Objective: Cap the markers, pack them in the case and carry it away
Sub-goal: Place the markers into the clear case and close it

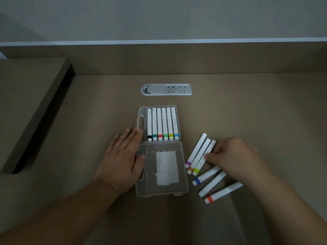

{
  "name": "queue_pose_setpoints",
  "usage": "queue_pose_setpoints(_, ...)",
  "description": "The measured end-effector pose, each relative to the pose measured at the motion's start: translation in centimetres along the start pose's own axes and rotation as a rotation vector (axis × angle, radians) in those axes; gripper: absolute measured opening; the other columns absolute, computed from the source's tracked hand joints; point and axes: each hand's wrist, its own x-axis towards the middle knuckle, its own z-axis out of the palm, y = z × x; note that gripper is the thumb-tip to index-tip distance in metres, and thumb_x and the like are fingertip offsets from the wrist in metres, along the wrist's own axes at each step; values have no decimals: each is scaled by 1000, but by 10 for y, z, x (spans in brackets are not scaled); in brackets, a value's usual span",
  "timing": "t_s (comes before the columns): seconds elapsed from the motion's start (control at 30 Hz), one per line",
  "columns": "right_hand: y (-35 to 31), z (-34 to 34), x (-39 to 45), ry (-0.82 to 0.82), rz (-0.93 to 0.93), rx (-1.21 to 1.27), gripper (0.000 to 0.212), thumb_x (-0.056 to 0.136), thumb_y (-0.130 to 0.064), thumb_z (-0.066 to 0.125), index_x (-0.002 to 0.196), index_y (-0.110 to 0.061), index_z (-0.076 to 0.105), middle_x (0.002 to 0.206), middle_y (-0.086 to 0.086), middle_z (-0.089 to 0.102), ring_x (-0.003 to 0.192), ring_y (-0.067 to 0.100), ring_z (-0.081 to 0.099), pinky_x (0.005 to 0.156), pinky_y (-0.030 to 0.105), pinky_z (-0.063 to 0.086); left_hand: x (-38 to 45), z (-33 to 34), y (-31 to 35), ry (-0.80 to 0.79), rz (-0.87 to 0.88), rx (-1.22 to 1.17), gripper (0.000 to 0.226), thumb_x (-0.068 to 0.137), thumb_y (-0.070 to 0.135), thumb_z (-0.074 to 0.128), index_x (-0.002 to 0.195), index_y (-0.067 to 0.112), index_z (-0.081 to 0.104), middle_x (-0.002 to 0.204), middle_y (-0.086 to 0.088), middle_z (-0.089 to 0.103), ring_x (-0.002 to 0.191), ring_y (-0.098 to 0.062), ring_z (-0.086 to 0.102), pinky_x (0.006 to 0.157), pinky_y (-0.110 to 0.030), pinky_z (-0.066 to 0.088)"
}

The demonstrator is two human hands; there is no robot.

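Mid-table, the clear case lies open with six markers racked in its far half; six more lie loose just right. Left hand rests flat, fingers straight, against the case's left side. Right hand curls, fingertips on the yellow-green marker. Socket panel sits beyond.

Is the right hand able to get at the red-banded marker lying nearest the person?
Probably yes: the red-banded marker lies bare on the desk, nothing over it, just below the right hand, which touches the yellow-green-banded marker.
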Motion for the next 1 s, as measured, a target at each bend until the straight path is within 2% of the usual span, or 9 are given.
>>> queue_pose_setpoints(0.1, -5, -3, 1, 20, 7, -2, 38, 85, -54, 55, 68, -22, 67, 62, -4, 66, 63, 12, 62, 76, 36, 51, 0, 2, -1, -5, -4, 7, 75, 89, 59, 14, 157, 29, -2, 164, 12, 0, 150, -2, -10, 124, -35, 1)
queue_pose_setpoints(0.2, -11, -1, 4, 22, 25, -6, 37, 86, -52, 56, 67, -21, 66, 62, -3, 66, 62, 12, 63, 74, 35, 49, 1, 3, -1, -3, -10, 9, 75, 90, 60, 14, 156, 29, -3, 164, 12, -1, 149, -2, -11, 124, -35, 2)
queue_pose_setpoints(0.37, -14, -2, 10, 27, 104, 21, 35, 86, -47, 53, 67, -20, 65, 61, -3, 65, 63, 15, 62, 80, 39, 50, 1, 2, -1, 3, -18, -10, 77, 89, 61, 14, 157, 27, -2, 164, 11, 1, 150, -3, -9, 124, -34, 2)
queue_pose_setpoints(0.53, -19, -1, 13, 18, 132, -2, 34, 86, -46, 53, 66, -20, 63, 61, -2, 64, 60, 15, 61, 64, 32, 43, 2, 1, 0, 0, -24, -8, 77, 89, 61, 12, 156, 28, -4, 164, 11, 1, 150, -3, -9, 124, -34, 1)
queue_pose_setpoints(0.63, -18, -2, 15, 1, 134, 84, 35, 86, -43, 55, 63, -17, 60, 56, -1, 58, 55, 16, 56, 61, 32, 44, 2, 1, 0, -12, -33, 8, 77, 88, 62, 10, 155, 28, -7, 164, 11, 0, 149, -3, -11, 125, -36, 2)
queue_pose_setpoints(0.73, -24, -5, 10, -31, 88, 317, 32, 85, -38, 60, 65, -13, 63, 57, 5, 57, 54, 19, 54, 59, 35, 46, 3, 1, -1, -13, -37, 16, 77, 89, 62, 10, 155, 28, -7, 165, 10, -1, 149, -3, -12, 125, -36, 3)
queue_pose_setpoints(0.8, -38, -3, 0, -82, 29, 367, 26, 86, -34, 62, 69, -16, 66, 58, 3, 61, 52, 16, 56, 55, 31, 45, 3, 1, 0, -18, -38, 20, 77, 89, 62, 9, 156, 28, -8, 165, 10, -2, 149, -3, -13, 125, -35, 1)
queue_pose_setpoints(0.9, -59, 13, -9, -100, -63, 290, 28, 86, -34, 63, 65, -16, 64, 57, 3, 63, 54, 16, 62, 53, 30, 47, 2, 0, 1, -16, -37, 16, 77, 89, 62, 11, 156, 27, -6, 165, 9, -1, 149, -3, -12, 124, -35, 1)
queue_pose_setpoints(1.0, -66, 25, -10, -31, -109, 182, 35, 85, -36, 61, 56, -20, 51, 49, -3, 50, 50, 13, 52, 56, 29, 43, 3, 0, 1, -14, -40, 16, 78, 89, 62, 11, 157, 27, -5, 165, 10, 1, 150, -3, -11, 125, -35, 2)
